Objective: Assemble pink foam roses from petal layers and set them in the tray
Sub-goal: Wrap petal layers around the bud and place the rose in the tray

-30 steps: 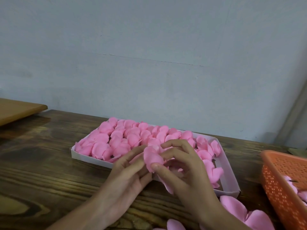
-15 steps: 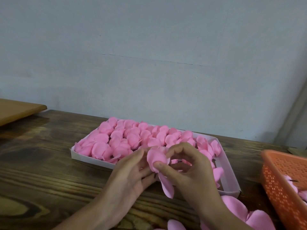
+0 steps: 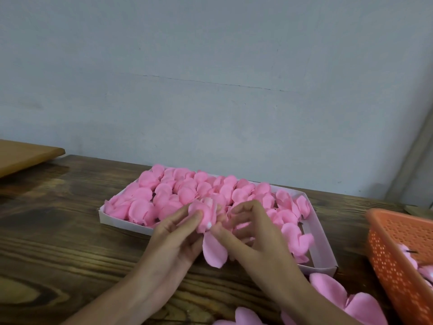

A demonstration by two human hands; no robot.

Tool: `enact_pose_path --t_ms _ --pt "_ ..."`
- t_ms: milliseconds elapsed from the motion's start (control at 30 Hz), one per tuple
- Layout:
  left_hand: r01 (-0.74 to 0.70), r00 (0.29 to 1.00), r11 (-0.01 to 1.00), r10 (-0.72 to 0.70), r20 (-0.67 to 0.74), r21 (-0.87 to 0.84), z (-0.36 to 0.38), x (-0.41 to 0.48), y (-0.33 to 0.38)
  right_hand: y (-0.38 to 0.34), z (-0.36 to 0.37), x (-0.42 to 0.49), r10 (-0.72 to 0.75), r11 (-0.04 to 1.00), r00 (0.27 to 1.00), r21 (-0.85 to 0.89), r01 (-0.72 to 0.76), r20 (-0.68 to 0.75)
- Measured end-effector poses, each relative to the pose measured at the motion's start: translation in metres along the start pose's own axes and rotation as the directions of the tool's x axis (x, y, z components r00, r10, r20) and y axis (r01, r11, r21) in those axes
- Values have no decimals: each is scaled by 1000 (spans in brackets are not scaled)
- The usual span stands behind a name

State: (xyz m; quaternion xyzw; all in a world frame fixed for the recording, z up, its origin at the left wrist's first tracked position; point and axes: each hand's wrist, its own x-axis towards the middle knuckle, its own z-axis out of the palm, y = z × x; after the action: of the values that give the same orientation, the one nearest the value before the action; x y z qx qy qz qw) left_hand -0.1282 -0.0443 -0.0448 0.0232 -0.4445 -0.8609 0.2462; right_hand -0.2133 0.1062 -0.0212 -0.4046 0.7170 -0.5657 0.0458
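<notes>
Shifted slightly left since half a second ago, our left hand point(image 3: 173, 242) and right hand point(image 3: 255, 235) pinch a blurred half-built rose point(image 3: 204, 218) at the near side of the tray point(image 3: 121, 222). We see loose petals point(image 3: 332, 292) and an orange basket point(image 3: 393, 266) cut off at the frame edges, with the dark wooden bench point(image 3: 58, 242) and grey wall point(image 3: 210, 90) beyond.

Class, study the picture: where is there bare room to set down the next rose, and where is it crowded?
Free: in the tray, the bare floor strip between roses and right wall; the table between tray and board, on the left. Crowded: the tray's left and far rows; loose petals between tray and basket.
</notes>
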Motion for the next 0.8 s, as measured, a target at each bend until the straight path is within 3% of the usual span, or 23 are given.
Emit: enact_pose_path --t_ms 133,400,567,800 --pt "-29 999 1000 29 14 4 0 0 2 0 2 -1 71 997 989 -8 -70 130" --pt "-55 998 993 58 -28 105 -3 0 -2 -7 0 2 -58 973 994 227 36 88" --pt "-45 996 993 53 -69 112 -3 -1 -4 -11 0 0 -43 931 993 366 0 108" --pt "-44 998 998 46 -34 54 -3 -2 -5 -8 0 2 -93 957 996 278 86 12"
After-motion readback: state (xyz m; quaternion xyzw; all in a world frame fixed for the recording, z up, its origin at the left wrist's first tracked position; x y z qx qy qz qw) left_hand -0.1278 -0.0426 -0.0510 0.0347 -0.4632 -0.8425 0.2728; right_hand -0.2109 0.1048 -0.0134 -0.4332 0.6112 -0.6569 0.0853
